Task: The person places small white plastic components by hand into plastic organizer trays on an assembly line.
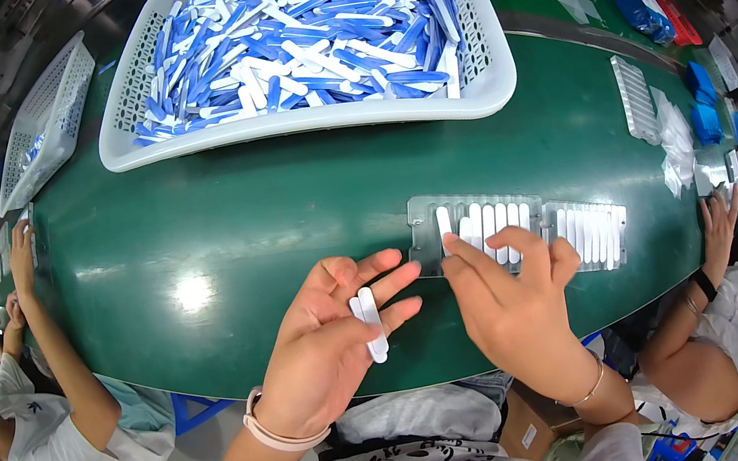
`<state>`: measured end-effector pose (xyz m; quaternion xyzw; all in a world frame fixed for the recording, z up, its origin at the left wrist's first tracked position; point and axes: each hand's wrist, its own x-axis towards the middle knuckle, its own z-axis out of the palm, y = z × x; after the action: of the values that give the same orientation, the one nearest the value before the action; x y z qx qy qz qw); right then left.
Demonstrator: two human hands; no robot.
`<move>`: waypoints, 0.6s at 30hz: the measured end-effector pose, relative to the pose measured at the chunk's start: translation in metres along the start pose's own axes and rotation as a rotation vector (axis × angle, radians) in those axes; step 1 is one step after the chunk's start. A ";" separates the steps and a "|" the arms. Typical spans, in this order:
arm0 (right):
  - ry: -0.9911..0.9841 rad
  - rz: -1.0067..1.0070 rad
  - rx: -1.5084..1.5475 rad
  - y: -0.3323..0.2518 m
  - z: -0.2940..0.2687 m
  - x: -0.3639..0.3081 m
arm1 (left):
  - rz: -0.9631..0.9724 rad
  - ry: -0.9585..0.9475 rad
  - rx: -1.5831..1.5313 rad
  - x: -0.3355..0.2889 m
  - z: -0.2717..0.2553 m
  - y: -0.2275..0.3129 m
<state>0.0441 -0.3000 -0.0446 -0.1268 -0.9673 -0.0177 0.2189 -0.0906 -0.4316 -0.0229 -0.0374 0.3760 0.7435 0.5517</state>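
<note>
My left hand point(311, 352) is palm up over the near table edge, its thumb pressing white round-ended sticks point(369, 320) against the fingers. The other fingertips spread toward the right. My right hand point(521, 308) reaches over a clear plastic tray point(423, 208), with fingertips on a white stick point(444, 220) at the left end of its row. Several more white sticks point(488, 218) lie side by side there, their lower ends partly hidden by my fingers. Adjoining on the right is another clear tray section point(616, 260), also holding a row of white sticks.
A large white basket point(308, 131) heaped with blue and white sticks stands at the far side of the green table point(224, 208). Another white basket point(42, 116) is far left. A ridged clear tray point(634, 99) and plastic bags point(675, 140) lie right. Co-workers sit on both sides.
</note>
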 end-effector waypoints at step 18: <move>-0.058 0.078 0.284 0.012 -0.015 -0.023 | -0.087 0.115 0.113 -0.013 -0.022 -0.001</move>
<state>0.0732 -0.2954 -0.0408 -0.1325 -0.9604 0.1314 0.2070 -0.0925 -0.4547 -0.0328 -0.0650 0.4466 0.6930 0.5622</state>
